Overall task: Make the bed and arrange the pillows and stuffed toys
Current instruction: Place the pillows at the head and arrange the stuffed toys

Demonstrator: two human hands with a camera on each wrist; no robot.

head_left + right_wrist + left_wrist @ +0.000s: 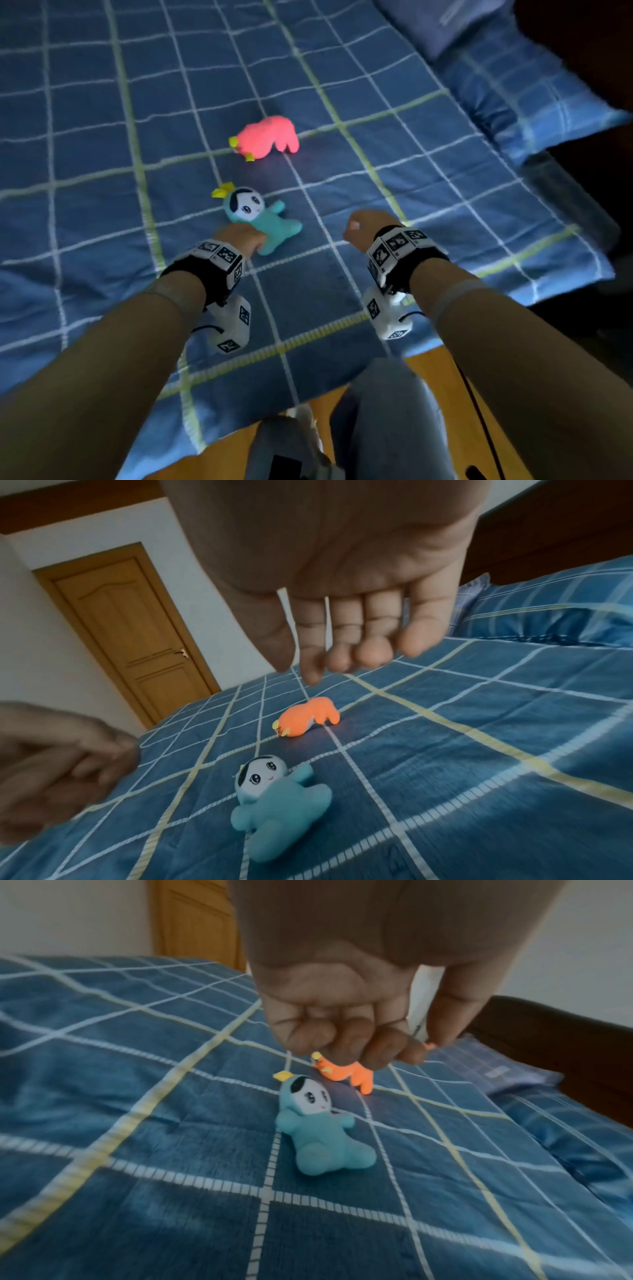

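Note:
A blue checked quilt point(102, 137) lies spread over the bed. On it lies a teal stuffed doll point(263, 219) point(318, 1131) point(274, 802), face up. A bright pink-orange plush toy point(267, 137) point(346, 1073) point(304, 721) lies on its side just beyond it. My left hand point(243, 240) point(342, 1031) hovers over the doll's lower body with fingers curled into the palm, holding nothing. My right hand point(363, 228) point(342, 631) hangs to the right of the doll, fingers loosely bent and empty. Neither hand touches a toy.
A blue checked pillow point(534, 92) point(555, 610) and a lavender pillow point(435, 24) point(496, 1069) lie at the bed's head on the right, against a dark headboard point(565, 1047). A wooden door point(137, 642) stands beyond the bed. My legs stand at the near edge on a wooden floor point(431, 377).

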